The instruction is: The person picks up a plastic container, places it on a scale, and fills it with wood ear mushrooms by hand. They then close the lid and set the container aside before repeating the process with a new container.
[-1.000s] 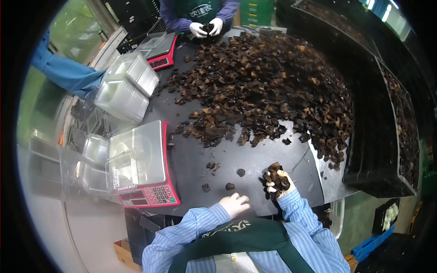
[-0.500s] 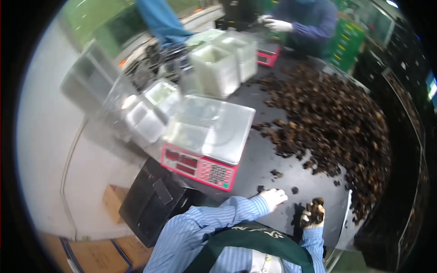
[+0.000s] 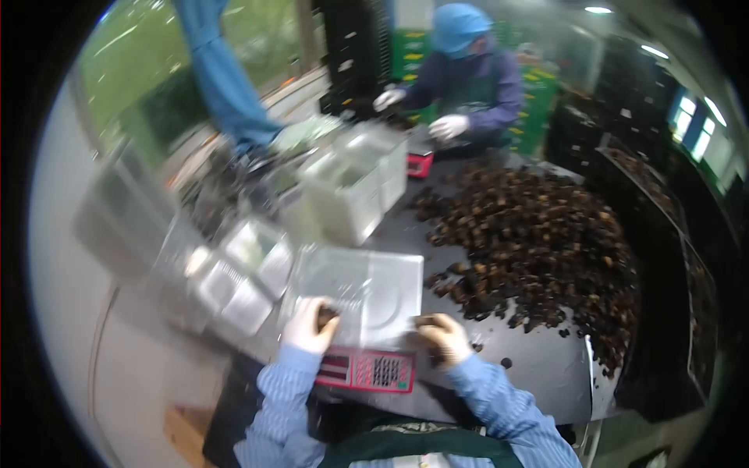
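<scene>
In the head view, my left hand [image 3: 310,326] is gloved in white and closed round a dark brown lump [image 3: 327,317], which looks like a dried mushroom. It is over the near-left part of a clear plastic box [image 3: 328,273] on the scale. My gloved right hand [image 3: 446,340] is at the scale's right edge. Its fingers are curled over more dark brown lumps [image 3: 425,321], partly hidden by the hand. Beneath both hands sits the red scale [image 3: 367,371] with its metal pan [image 3: 394,288], keypad and display.
A large pile of dark brown lumps [image 3: 538,242] covers the table's right side. White plastic tubs [image 3: 343,187] stand stacked behind the scale, with clear containers [image 3: 234,288] at the left. Across the table, a co-worker [image 3: 468,86] in white gloves works by another red scale [image 3: 420,164].
My left hand has moved from the tabletop up to the scale and now holds a lump. My right hand has moved left with its lumps to the scale's edge. The camera view has tilted up.
</scene>
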The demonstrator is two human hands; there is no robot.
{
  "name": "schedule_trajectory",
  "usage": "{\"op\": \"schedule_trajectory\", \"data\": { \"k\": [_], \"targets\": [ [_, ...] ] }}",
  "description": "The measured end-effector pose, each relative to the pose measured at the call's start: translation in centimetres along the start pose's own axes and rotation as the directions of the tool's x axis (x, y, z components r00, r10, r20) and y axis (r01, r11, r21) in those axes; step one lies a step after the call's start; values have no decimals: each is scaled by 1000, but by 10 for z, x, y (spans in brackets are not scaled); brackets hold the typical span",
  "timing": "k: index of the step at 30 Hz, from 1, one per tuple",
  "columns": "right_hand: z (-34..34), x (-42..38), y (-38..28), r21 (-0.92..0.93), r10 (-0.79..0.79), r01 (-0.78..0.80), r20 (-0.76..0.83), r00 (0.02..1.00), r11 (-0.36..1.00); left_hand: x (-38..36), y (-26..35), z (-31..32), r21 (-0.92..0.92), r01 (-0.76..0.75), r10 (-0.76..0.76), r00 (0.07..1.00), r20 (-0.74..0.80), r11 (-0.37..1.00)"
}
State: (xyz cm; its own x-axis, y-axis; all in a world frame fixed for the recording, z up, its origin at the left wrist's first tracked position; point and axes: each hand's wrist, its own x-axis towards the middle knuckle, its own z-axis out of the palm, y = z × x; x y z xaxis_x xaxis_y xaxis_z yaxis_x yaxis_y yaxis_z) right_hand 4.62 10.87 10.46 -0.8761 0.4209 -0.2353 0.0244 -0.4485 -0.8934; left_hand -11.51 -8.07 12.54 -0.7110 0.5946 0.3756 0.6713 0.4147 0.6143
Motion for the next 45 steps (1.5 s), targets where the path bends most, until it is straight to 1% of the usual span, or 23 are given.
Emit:
{"op": "schedule_trajectory", "data": {
  "k": [1, 3, 4, 6, 8, 9, 11, 13, 18, 22, 24, 27, 29, 31, 32, 33, 35, 36, 38, 39, 41, 42, 45],
  "targets": [
    [19, 17, 4, -17, -36, 36, -5, 999, 999, 1, -17, -1, 11, 76, -76, 995, 62, 997],
    [56, 41, 0, -101, -115, 124, 86, 990, 987, 2, -46, -1, 124, -39, 29, 996, 84, 992],
    [75, 49, -3, -186, -280, 299, 120, 953, 936, 3, -45, -5, 51, 16, -21, 995, 102, 999],
    [102, 78, 21, -67, -304, 317, 157, 940, 946, 3, -62, -4, 37, 5, -8, 997, 77, 999],
    [115, 96, 36, -478, -475, 519, 220, 852, 709, 3, -66, -16, 19, -11, 10, 997, 74, 1000],
    [116, 105, 45, -527, -500, 606, 346, 794, 596, 3, -67, -21, -39, 11, -7, 996, 86, 999],
    [119, 103, 43, -792, -297, 583, 522, 800, 180, 3, -67, -25, 128, -112, 101, 991, 84, 985],
    [120, 100, 51, -777, -368, 628, 572, 733, 43, 2, -75, -20, 212, -170, 137, 977, 164, 962],
    [82, 91, 45, -584, -577, 745, 503, 643, 321, 2, -90, -7, 284, -222, 169, 965, 201, 933],
    [3, 52, 27, -756, -601, 548, 262, 755, 359, 4, -78, -2, 290, -241, 199, 966, 166, 926],
    [-50, 29, 30, -929, -635, 319, 132, 761, 189, 3, -72, 0, 206, -284, 282, 959, 40, 936],
    [-114, -21, 62, -959, -614, -284, -216, 759, -14, -7, -34, -10, -127, -214, 206, 976, -75, 968],
    [-155, -45, 107, -914, -617, -399, -273, 738, -73, -12, -18, -8, -234, -263, 257, 965, -57, 936],
    [-176, -68, 120, -966, -610, -254, -234, 757, 55, -17, 13, 1, -391, -196, 217, 976, 10, 899],
    [-178, -78, 121, -977, -688, -170, -209, 695, 125, -19, 29, 9, -358, -291, 314, 949, 7, 887],
    [-189, -83, 127, -968, -696, -133, -244, 675, 211, -22, 39, 19, -405, -220, 279, 956, 92, 887],
    [-205, -90, 135, -944, -693, -88, -294, 658, 317, -26, 51, 47, -386, -285, 396, 884, 248, 877],
    [-205, -92, 135, -851, -655, -24, -421, 627, 525, -28, 58, 65, -394, -349, 472, 837, 277, 850],
    [-196, -91, 128, -541, -507, 132, -636, 582, 831, -42, 59, 112, -485, -282, 489, 786, 378, 828],
    [-191, -91, 118, -375, -374, 135, -690, 620, 917, -44, 66, 129, -433, -382, 554, 733, 396, 816],
    [-182, -88, 99, -16, -92, 116, -719, 689, 993, -52, 67, 165, -348, -320, 466, 715, 522, 881],
    [-180, -85, 98, -107, -89, 23, -667, 740, 994, -53, 65, 185, -340, -311, 451, 735, 506, 888],
    [-170, -65, 112, -611, -456, 85, -484, 747, 787, -49, 70, 227, -306, -323, 433, 792, 430, 895]
  ]
}}
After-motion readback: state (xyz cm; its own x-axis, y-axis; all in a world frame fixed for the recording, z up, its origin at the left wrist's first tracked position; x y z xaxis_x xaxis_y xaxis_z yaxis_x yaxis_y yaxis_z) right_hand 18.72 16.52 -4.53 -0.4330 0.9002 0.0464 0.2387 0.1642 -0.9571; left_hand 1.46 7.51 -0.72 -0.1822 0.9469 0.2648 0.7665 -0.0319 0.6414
